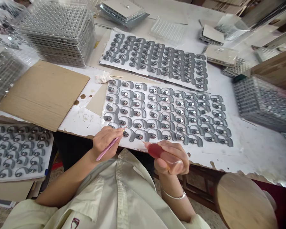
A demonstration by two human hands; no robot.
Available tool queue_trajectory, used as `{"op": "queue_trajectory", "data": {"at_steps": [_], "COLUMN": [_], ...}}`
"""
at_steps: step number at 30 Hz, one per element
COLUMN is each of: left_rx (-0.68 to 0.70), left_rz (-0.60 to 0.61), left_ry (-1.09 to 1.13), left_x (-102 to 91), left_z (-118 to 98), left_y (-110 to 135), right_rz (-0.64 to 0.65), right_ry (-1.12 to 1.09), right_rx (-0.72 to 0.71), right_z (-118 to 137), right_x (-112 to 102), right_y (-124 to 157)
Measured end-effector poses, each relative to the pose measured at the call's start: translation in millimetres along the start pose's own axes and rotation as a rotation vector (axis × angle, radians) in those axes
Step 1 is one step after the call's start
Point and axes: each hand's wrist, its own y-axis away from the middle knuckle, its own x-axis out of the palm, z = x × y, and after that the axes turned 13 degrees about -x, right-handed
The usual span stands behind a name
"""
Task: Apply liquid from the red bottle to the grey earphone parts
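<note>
My left hand [104, 140] is closed on a thin pink stick [109, 145]; its tip touches a grey hook-shaped part at the near left corner of a white sheet [166, 116] covered with rows of such parts. My right hand [173, 156] is wrapped round a small bottle of reddish liquid [162, 154], nozzle pointing left toward the sheet's near edge. Each grey part carries a shiny round piece.
A second sheet of parts [154, 58] lies farther back. Stacks of clear trays [59, 31] stand at the back left and right [262, 101]. A cardboard piece [43, 92] lies left, another parts sheet [16, 149] lower left, a round wooden stool [243, 203] lower right.
</note>
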Motion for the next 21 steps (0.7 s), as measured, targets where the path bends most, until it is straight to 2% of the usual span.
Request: {"op": "queue_trajectory", "data": {"at_steps": [10, 16, 21], "left_rx": [-0.005, -0.024, -0.018], "left_rz": [0.005, 0.006, 0.012], "left_ry": [0.011, 0.001, -0.009], "left_x": [1.3, 0.9, 0.3], "left_z": [1.3, 0.7, 0.8], "left_y": [1.7, 1.5, 2.1], "right_rz": [-0.021, 0.024, 0.01], "right_ry": [0.079, 0.024, -0.006], "right_rx": [-0.008, -0.017, 0.001], "right_z": [1.8, -0.1, -1.5], "right_x": [-0.1, 0.4, 0.8], "right_y": [-6.9, -4.9, -4.0]}}
